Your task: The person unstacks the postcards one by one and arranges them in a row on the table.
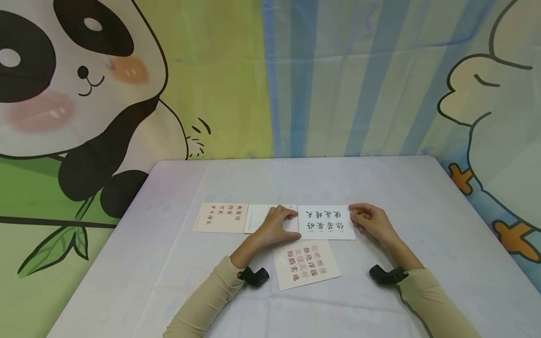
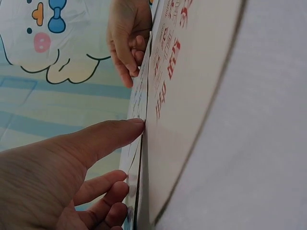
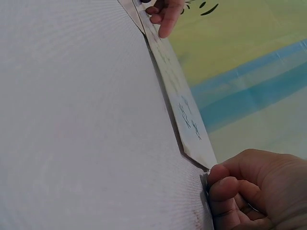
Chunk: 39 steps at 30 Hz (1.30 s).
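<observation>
Head view: likely lining up the white card with black writing, on the table between left hand, thumb and fingers spread, and right hand, fingers curled; cannot tell if pinching. Next, seems to need a soft nudge.

And there stood the table, pale and softly lit! Behind the table rose a creased, printed backdrop, yellow-green first, then, oh, blue stripes! Left of the table, a huge panda beamed, with green leaves nearer the table's side. And right of the table, a white figure planted orange feet!
</observation>
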Available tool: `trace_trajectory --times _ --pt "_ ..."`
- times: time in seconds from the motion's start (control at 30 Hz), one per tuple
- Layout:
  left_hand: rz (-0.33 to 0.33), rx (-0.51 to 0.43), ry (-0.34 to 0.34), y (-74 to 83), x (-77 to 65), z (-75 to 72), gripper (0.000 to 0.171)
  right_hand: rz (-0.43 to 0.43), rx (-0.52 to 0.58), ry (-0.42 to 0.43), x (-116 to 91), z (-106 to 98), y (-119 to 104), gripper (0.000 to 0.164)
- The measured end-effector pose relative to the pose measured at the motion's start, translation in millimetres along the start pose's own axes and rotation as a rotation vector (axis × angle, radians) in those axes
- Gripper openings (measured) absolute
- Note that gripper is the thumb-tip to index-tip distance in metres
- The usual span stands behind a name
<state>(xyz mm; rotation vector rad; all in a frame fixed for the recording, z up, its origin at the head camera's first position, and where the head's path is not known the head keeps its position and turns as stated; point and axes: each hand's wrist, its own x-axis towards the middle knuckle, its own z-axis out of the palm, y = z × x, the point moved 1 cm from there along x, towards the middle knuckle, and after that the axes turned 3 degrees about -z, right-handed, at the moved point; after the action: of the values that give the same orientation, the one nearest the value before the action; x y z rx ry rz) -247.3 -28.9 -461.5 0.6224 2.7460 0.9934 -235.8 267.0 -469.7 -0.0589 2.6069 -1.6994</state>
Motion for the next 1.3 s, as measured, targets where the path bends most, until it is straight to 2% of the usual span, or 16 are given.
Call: trace_trajectory --times 0.4,0.73,1.03,1.3 --pt "-0.004 -0.069 0.013 -0.7 -0.4 1.4 0.053 0.021 -0.027 0.007 -1.7 -0.6 -0.5 0.035" --pt "0.010 -0.096 0.033 0.1 -1.4 -1.3 0.048 0.023 0.004 0.023 -4.8 -1.0 -0.4 0.035" --pt "0.092 -0.005 -0.013 -0.5 -4.3 3.1 0.062 -0.013 -0.010 -0.002 -9.8 -0.3 -1.2 0.037" --pt "0.084 0.015 -0.014 2.8 -4.8 1.1 0.057 -0.043 -0.026 -0.018 -8.8 -1.1 -3.4 0.038"
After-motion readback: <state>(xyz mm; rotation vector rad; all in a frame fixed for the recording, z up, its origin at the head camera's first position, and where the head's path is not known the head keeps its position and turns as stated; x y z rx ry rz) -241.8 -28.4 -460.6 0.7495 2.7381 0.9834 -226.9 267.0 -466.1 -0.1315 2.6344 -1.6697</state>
